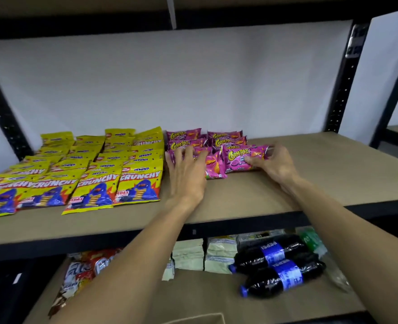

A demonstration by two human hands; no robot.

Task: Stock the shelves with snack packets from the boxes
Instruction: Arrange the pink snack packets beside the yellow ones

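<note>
Pink Cornitoz snack packets (188, 136) lie in two short rows at the middle of the brown shelf board (322, 164). My right hand (273, 163) pinches the front packet of the right row (240, 159) at its right end, thumb and fingers curled around it. My left hand (186, 174) lies flat with spread fingers on the front packet of the left row (213, 166). Yellow Monster Crunchy packets (137, 185) fill the shelf's left part in several overlapping rows.
The right half of the shelf board is bare. On the shelf below lie two dark Pepsi bottles (275, 267), pale green pouches (188, 253), a green bottle (310, 239) and red-and-white packets (83, 270). Black uprights (343, 80) frame the shelf; a carton edge (198, 318) shows at the bottom.
</note>
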